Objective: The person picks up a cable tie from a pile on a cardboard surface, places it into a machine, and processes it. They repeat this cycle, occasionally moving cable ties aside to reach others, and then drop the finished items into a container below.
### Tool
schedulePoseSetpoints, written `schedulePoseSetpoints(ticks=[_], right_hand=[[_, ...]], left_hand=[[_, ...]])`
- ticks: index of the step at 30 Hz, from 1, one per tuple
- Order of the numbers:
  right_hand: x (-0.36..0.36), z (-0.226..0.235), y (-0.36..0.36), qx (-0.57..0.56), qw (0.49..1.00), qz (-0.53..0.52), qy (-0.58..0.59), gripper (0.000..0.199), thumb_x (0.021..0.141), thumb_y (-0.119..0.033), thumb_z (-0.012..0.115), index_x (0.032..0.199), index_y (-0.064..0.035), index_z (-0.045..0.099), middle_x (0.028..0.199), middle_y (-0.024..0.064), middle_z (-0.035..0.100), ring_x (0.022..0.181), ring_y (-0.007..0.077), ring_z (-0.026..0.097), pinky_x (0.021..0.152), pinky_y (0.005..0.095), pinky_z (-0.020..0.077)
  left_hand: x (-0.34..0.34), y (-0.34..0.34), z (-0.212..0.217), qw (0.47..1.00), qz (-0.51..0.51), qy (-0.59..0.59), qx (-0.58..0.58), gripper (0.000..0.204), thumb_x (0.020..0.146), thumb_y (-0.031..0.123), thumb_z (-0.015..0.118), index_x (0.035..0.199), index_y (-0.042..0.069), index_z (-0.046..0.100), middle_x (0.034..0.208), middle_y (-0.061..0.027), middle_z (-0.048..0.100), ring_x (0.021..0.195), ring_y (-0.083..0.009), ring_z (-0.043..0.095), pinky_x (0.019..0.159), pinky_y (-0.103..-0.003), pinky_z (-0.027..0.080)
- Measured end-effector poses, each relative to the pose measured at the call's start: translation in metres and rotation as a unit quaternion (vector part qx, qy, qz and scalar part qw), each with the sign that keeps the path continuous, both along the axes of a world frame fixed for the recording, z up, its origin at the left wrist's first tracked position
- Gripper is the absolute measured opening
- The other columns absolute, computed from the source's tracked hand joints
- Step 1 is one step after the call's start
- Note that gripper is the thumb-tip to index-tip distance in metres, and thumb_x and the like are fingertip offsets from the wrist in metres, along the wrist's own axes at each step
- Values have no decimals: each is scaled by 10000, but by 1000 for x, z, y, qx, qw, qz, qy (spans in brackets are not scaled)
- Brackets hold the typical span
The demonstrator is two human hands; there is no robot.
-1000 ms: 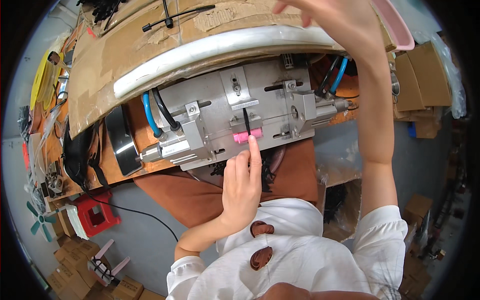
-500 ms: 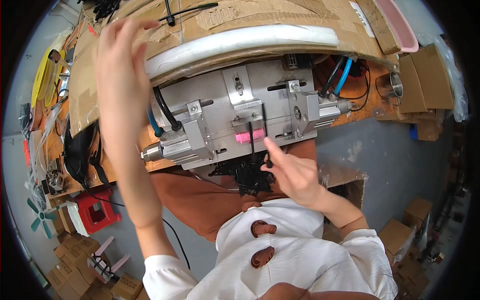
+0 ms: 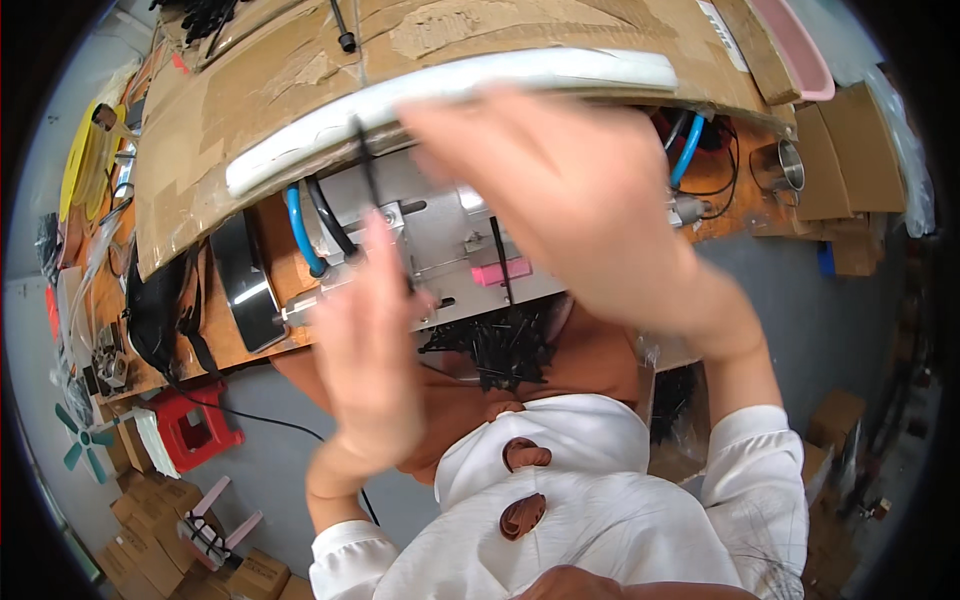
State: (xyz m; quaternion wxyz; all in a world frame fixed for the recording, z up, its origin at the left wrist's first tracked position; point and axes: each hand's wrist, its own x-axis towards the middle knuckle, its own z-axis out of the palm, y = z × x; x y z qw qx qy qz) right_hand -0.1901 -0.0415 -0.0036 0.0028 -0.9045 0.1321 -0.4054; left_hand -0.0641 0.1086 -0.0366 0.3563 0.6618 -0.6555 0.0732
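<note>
hands apart: the left hand (image 3: pixel 370 345) seems to pinch a slim black rod (image 3: pixel 367 168); the blurred right hand's (image 3: pixel 595 200) grip, i cannot tell. another rod (image 3: pixel 502 258) crosses the pink block (image 3: pixel 487 274). likely rod handling; next calls for steady fingers.

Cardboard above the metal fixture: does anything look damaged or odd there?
Yes: the cardboard has a ragged, lighter patch beyond the white strip, near the picture's upper middle, where its surface layer looks peeled away.
</note>
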Motion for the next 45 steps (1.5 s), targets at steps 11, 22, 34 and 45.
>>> schedulePoseSetpoints(ticks=[11, 22, 34, 45], right_hand=[[66, 64, -73, 259, 949, 16, 178, 157, 773, -26, 581, 878, 51, 669, 797, 197, 660, 748, 260, 661, 652, 370, 515], [-83, -58, 77, 197, 979, -27, 31, 554, 708, -8, 750, 1227, 62, 569, 753, 87, 651, 538, 158, 590, 492, 275, 467], [-71, -82, 86, 242, 964, -46, 101, 703, 713, -190, 759, 1339, -12, 494, 803, 66, 649, 607, 152, 615, 493, 282, 470], [-110, -47, 74, 330, 922, -199, -36, 538, 752, -25, 759, 1260, -20, 582, 874, 96, 697, 485, 55, 457, 456, 199, 379]], left_hand=[[-77, 13, -55, 982, 2, -37, 184, 703, 743, -29, 681, 1385, -41, 395, 949, -108, 508, 850, -274, 490, 750, -363, 431], [-74, 27, -32, 980, -11, -22, 196, 681, 728, -6, 612, 1368, -76, 391, 1021, -126, 514, 909, -264, 511, 783, -349, 471], [-79, 65, -108, 953, -145, 67, 258, 584, 735, 113, 702, 1275, -9, 516, 915, -122, 476, 846, -270, 483, 749, -360, 450], [-60, 22, -239, 901, -283, -92, 315, 459, 889, 419, 523, 1299, 214, 534, 1459, 5, 392, 1289, -272, 388, 1048, -605, 244]])
